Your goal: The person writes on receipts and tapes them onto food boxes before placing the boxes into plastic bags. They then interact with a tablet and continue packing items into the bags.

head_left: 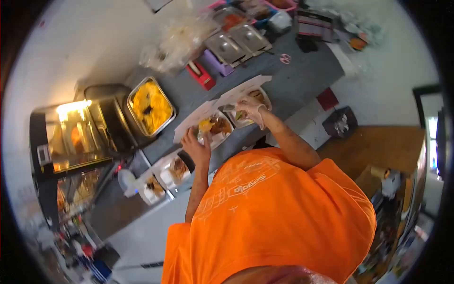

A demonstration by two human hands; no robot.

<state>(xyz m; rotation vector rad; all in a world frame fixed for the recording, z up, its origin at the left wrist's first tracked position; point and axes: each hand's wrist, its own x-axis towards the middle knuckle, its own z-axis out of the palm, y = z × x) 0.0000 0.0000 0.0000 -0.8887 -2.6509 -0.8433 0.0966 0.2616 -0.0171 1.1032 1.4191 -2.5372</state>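
Two open white takeaway boxes with raised lids sit side by side on the grey counter in front of me. The left box (224, 137) holds brown food and a yellow piece (205, 125). My left hand (197, 147) is bare, its fingers curled at this box's near left side around a small clear, whitish thing I cannot make out. In a clear plastic glove, my right hand (252, 110) reaches into the right box (267, 101), fingers bunched and pointing down. A green piece of food (240, 115) shows right at those fingertips, and brown food (257, 96) lies behind.
A metal tray of yellow food (150, 108) stands left, beside a lit glass warmer (75, 137). Two more filled white boxes (171, 172) sit lower left. Behind are a red tape dispenser (200, 75), lidded steel pans (227, 47), plastic bags (177, 40) and pink scissors (285, 58).
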